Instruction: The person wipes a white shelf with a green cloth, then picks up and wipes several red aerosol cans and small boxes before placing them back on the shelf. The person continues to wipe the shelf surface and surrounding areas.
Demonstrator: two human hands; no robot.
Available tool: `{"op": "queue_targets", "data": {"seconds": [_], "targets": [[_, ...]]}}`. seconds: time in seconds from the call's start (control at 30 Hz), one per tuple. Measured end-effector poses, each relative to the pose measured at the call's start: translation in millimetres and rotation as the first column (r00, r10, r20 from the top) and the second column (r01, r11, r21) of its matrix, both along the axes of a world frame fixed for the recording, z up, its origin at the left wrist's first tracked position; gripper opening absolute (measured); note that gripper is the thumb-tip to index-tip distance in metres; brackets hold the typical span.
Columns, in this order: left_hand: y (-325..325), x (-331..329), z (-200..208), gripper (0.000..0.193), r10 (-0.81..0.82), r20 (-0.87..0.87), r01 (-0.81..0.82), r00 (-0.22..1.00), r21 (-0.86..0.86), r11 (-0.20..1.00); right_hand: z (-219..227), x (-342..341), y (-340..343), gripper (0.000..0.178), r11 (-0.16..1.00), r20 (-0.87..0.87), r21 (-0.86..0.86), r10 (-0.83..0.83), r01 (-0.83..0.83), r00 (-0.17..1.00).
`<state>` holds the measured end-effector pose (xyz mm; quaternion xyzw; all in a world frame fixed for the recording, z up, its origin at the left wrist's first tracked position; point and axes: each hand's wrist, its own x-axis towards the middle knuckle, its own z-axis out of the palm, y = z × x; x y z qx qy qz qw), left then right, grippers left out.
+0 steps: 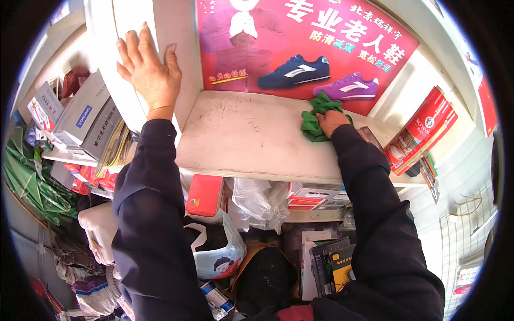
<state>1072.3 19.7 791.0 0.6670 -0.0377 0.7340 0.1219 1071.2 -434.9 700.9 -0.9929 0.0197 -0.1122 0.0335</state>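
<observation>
My left hand [150, 69] lies spread against the white upright panel [184, 59] at the left of the shelf, fingers apart and holding nothing. At the far right of the white shelf board [235, 134], my right hand [332, 122] grips a bunched green cloth [315, 124]. The cloth rests on the board, partly hidden under the hand. Faint scuffs and marks show on the board's surface. Behind it stands a red poster [262, 43] with a blue and a purple shoe printed on it.
Right of the cloth, a red box [420, 131] leans on the shelf. Grey boxes [88, 115] fill the left shelves. Below are a red box [205, 193], clear plastic bags [254, 198], a light blue bag [219, 251] and dark boxes [329, 265]. Green sheeting [32, 176] hangs far left.
</observation>
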Motion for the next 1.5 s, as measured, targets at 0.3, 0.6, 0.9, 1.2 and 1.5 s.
{"op": "queue_targets", "data": {"seconds": [0.3, 0.6, 0.9, 1.2, 1.5], "targets": [[2, 4, -3, 0.072, -0.016, 0.027, 0.016, 1.0, -0.008, 1.0, -12, 37, 135, 0.051, 0.914, 0.137, 0.145, 0.361, -0.379, 0.922], [1, 0, 0, 0.07, -0.001, 0.02, 0.001, 1.0, 0.001, 1.0, 1, 23, 25, 0.056, 0.999, -0.015, -0.022, -0.041, 0.041, 0.999], [-6, -5, 0, 0.076, -0.062, 0.023, 0.063, 0.998, -0.038, 0.997, 14, 58, 113, 0.043, 0.992, -0.077, -0.105, 0.068, -0.076, 0.995], [-11, -12, -6, 0.07, 0.042, -0.074, -0.047, 0.996, -0.066, 0.997, 5, 74, 290, 0.04, 0.811, 0.064, 0.057, 0.579, -0.582, 0.813], [-8, -13, 1, 0.074, -0.019, -0.087, 0.014, 0.996, -0.063, 0.998, -6, 96, 302, 0.049, 0.695, 0.166, 0.165, 0.68, -0.7, 0.714]]}}
